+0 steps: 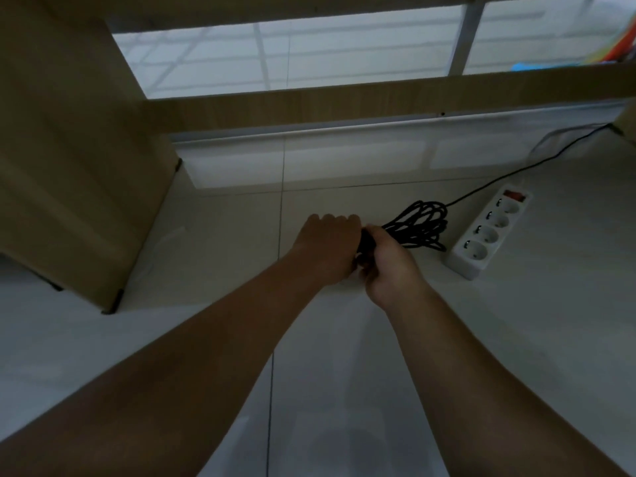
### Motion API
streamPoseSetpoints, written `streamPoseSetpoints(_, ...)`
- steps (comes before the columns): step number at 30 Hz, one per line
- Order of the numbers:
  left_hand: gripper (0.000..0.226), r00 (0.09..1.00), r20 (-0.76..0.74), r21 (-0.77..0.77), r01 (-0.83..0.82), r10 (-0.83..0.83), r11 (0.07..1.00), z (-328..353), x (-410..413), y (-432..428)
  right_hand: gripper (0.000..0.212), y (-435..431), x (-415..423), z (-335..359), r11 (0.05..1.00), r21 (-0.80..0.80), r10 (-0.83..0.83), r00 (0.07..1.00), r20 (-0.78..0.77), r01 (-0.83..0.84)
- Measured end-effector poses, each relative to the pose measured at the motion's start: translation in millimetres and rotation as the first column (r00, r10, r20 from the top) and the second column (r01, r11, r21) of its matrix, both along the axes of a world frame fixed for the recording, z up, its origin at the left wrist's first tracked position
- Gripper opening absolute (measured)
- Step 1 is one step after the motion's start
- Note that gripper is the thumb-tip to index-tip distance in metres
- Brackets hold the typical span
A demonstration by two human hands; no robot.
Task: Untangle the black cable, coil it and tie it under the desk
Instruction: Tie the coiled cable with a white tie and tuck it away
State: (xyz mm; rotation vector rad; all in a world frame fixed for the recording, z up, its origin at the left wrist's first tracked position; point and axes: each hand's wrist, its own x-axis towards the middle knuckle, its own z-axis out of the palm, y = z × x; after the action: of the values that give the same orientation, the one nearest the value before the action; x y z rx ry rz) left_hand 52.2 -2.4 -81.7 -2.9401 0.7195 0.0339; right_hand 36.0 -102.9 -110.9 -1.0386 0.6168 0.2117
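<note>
Desk panel bounds left, crossbar ahead; open tiled floor between. Left hand and right hand both clench black cable; coil fans rightward near power strip.

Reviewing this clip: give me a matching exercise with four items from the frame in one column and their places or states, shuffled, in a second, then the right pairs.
Column 1:
1. black cable
2. power strip
3. left hand
4. wooden desk panel

Column 2:
A. lies on the floor tiles, sockets empty
B. stands at the left of the frame
C. bunched in loops, one end gripped
D. closed beside the right hand

Pairs: 1-C, 2-A, 3-D, 4-B
</note>
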Motion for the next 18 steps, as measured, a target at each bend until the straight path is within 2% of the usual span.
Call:
streamPoseSetpoints(2, 0.068, 0.985, -0.174, -0.17, -0.021, -0.009, 0.985, -2, 0, 10, 0.029, 0, 1, -1, 0.998, 0.061, -0.008, 0.999, -0.031, 0.01)
streamPoseSetpoints(4, 0.081, 0.932, -0.361, -0.442, -0.141, -0.031, 0.886, 0, -3, 30, 0.022, 4, 1, -2, 0.99, 0.141, -0.009, 0.999, -0.044, 0.015)
streamPoseSetpoints(6, 0.069, 0.925, -0.378, -0.636, -0.279, 0.024, 0.72, -2, -6, 53, 0.017, 8, 2, -3, 0.983, 0.17, -0.056, 0.997, -0.055, 0.065)
streamPoseSetpoints(7, 0.061, 0.933, -0.341, -0.655, -0.325, 0.117, 0.682, -5, -6, 67, 0.018, 9, 2, -5, 0.98, 0.175, -0.085, 0.994, -0.065, 0.096)
streamPoseSetpoints(8, 0.053, 0.928, -0.277, -0.615, -0.371, 0.25, 0.695, -10, -5, 83, 0.02, 11, 1, -6, 0.973, 0.199, -0.107, 0.991, -0.076, 0.12)
streamPoseSetpoints(10, 0.041, 0.852, -0.113, -0.426, -0.506, 0.51, 0.75, -20, -4, 114, 0.022, 12, 0, -7, 0.956, 0.251, -0.133, 0.988, -0.082, 0.15)
streamPoseSetpoints(12, 0.04, 0.749, -0.026, -0.257, -0.645, 0.662, 0.719, -31, -4, 141, 0.02, 12, 0, -8, 0.951, 0.269, -0.139, 0.987, -0.078, 0.155)
streamPoseSetpoints(15, 0.057, 0.609, -0.092, -0.133, -0.791, 0.788, 0.597, -44, -4, 166, 0.019, 11, 1, -11, 0.953, 0.265, -0.137, 0.988, -0.065, 0.149)
streamPoseSetpoints(18, 0.073, 0.524, -0.153, -0.034, -0.85, 0.838, 0.525, -51, 0, 181, 0.02, 11, 1, -12, 0.958, 0.256, -0.122, 0.992, -0.043, 0.129)
